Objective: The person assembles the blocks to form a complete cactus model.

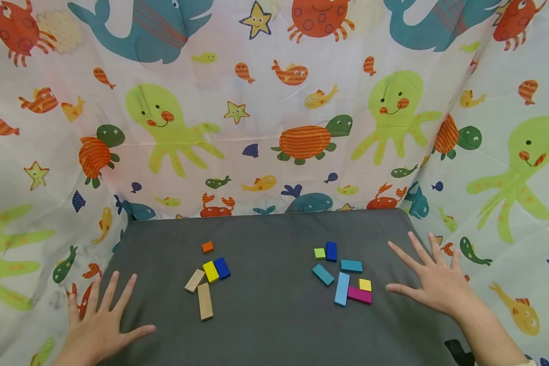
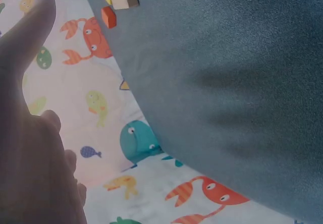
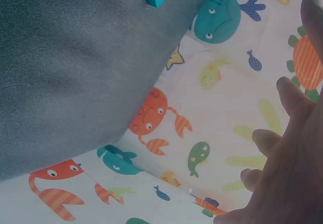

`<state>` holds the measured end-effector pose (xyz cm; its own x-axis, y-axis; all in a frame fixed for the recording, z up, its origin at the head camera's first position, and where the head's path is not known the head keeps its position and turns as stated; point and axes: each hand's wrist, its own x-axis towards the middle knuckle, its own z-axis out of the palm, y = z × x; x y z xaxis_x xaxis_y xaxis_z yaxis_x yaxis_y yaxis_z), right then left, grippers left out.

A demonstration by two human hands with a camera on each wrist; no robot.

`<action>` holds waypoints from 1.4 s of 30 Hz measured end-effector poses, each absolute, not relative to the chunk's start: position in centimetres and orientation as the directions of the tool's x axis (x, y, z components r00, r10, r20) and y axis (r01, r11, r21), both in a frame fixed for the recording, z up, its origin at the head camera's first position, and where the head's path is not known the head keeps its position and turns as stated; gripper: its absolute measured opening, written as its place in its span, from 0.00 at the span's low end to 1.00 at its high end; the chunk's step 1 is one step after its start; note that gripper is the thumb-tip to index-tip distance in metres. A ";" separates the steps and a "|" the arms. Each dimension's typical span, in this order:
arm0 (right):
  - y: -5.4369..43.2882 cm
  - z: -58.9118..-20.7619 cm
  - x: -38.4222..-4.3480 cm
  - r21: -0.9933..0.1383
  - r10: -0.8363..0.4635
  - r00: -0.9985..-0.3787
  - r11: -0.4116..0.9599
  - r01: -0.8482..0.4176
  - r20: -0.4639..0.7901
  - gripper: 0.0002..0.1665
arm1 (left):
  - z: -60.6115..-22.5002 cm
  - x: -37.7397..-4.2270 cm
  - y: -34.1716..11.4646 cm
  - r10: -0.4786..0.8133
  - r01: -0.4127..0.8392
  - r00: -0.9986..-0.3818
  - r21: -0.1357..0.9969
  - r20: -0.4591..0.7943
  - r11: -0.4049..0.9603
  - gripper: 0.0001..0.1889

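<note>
My left hand [image 1: 98,328] hovers at the table's left side with fingers spread, holding nothing. Nearest to it is a group of blocks: a long tan block [image 1: 205,302], a shorter tan block [image 1: 194,280], a yellow block [image 1: 211,272], a blue block [image 1: 221,268] and a small orange cube [image 1: 207,247]. On the right side my right hand [image 1: 439,282] is spread too, with nothing in it. Left of it lie a magenta block [image 1: 359,295], a small yellow block [image 1: 365,284], a light blue block [image 1: 341,289], teal blocks [image 1: 323,274], a dark blue block [image 1: 331,251] and a green cube [image 1: 319,253].
A dark grey cloth-like table surface [image 1: 265,305] bears both block groups. Behind it and at both sides hangs a white curtain [image 1: 256,193] printed with sea animals. A black object [image 1: 458,352] shows at the lower right, by the right forearm.
</note>
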<state>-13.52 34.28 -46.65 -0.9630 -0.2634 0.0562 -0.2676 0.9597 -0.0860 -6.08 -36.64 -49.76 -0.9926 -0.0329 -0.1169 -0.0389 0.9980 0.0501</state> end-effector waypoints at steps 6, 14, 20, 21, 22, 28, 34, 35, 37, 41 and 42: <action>33.9 -46.9 -13.3 -0.116 -0.267 -0.963 0.956 -0.270 0.040 0.61 | -49.9 -6.4 -36.4 -0.011 -0.026 -0.989 0.100 -0.144 0.995 0.68; 32.0 -47.6 -13.5 -0.181 -0.290 -0.957 0.941 -0.287 0.013 0.63 | -50.9 -7.4 -34.8 0.050 0.042 -0.993 0.078 -0.107 0.996 0.65; 30.6 -48.7 -14.0 -0.256 -0.299 -0.954 0.923 -0.288 -0.008 0.63 | -52.7 -7.9 -33.0 0.079 0.063 -0.995 0.214 -0.066 0.975 0.63; 30.4 -48.9 -14.1 -0.266 -0.302 -0.953 0.920 -0.288 -0.012 0.63 | -52.8 -7.9 -32.7 0.079 0.062 -0.995 0.246 -0.059 0.967 0.63; 30.2 -49.0 -14.2 -0.277 -0.302 -0.953 0.917 -0.286 -0.016 0.62 | -53.0 -7.9 -32.4 0.079 0.062 -0.996 0.275 -0.051 0.960 0.63; 29.0 -50.0 -14.6 -0.293 -0.301 -0.953 0.916 -0.274 -0.048 0.56 | -53.6 -8.4 -30.7 0.091 0.057 -0.994 0.412 -0.062 0.909 0.63; 27.6 -50.9 -15.0 -0.346 -0.284 -0.957 0.906 -0.244 -0.067 0.54 | -53.9 -8.8 -29.9 0.085 0.011 -0.987 0.463 -0.139 0.886 0.65; 27.4 -51.1 -15.1 -0.360 -0.281 -0.957 0.902 -0.240 -0.066 0.53 | -54.0 -8.8 -29.9 0.081 0.003 -0.986 0.471 -0.146 0.882 0.65; 27.0 -51.5 -15.2 -0.382 -0.283 -0.957 0.893 -0.238 -0.066 0.52 | -54.0 -8.8 -29.7 0.077 -0.006 -0.986 0.486 -0.151 0.874 0.65; 26.5 -52.8 -15.1 -0.417 -0.289 -0.954 0.878 -0.234 -0.073 0.49 | -54.6 -9.0 -29.2 0.086 0.003 -0.985 0.478 -0.152 0.878 0.65; 26.4 -53.1 -15.0 -0.423 -0.290 -0.954 0.876 -0.233 -0.075 0.48 | -54.8 -9.0 -29.0 0.091 0.009 -0.984 0.464 -0.155 0.886 0.65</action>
